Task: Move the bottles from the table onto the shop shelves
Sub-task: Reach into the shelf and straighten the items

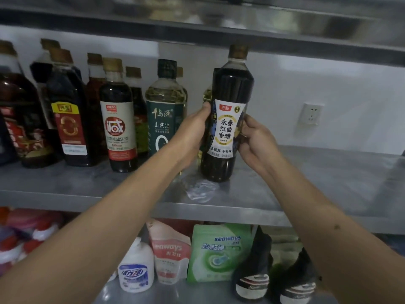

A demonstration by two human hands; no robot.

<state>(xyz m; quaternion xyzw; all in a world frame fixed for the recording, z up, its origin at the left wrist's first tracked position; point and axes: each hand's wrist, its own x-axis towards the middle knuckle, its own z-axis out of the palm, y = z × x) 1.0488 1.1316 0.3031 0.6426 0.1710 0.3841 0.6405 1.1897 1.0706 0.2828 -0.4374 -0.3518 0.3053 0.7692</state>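
Observation:
A dark vinegar bottle (228, 119) with a white label and a brown cap stands upright on the steel middle shelf (317, 183). My left hand (192, 134) grips its left side, thumb up at the label's top edge. My right hand (256, 139) holds its right side with curled fingers. Directly left of it stands a pale oil bottle (165, 106) with a dark green label and black cap. Another yellowish bottle is mostly hidden behind my left hand and the vinegar bottle.
Several dark sauce bottles (118, 115) fill the shelf's left half. The shelf right of the vinegar bottle is bare steel, with a wall socket (310, 115) behind. A higher shelf (219, 25) runs close above the caps. Detergent pouches (217, 253) sit on the lower shelf.

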